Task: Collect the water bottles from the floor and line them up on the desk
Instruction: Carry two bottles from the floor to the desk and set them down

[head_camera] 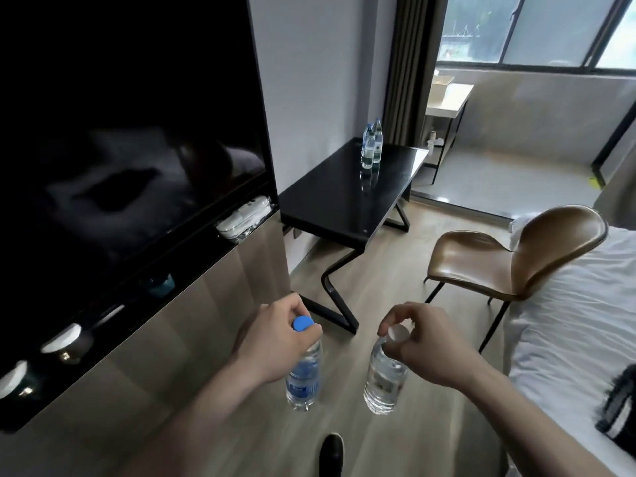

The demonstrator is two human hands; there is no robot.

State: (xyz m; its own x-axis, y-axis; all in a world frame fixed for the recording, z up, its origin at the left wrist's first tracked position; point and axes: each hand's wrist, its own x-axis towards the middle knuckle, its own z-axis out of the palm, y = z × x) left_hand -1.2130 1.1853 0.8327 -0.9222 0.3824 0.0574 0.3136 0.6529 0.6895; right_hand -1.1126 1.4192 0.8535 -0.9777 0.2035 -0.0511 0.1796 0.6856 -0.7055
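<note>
My left hand [275, 333] grips the neck of a clear bottle with a blue cap and blue label [304, 376], held upright above the wooden floor. My right hand [425, 342] holds a second clear bottle with a white cap [383, 380] by its neck, also upright and off the floor. Ahead stands the black desk [330, 201]. A tight group of water bottles [371, 146] stands upright on the desk near its far edge, beside the wall.
A large dark TV [120, 132] hangs on the left above a wooden cabinet [192, 321] with cups on its shelf. A brown chair [516, 256] stands right of the desk, against a white bed [578, 339]. My shoe [332, 452] shows below.
</note>
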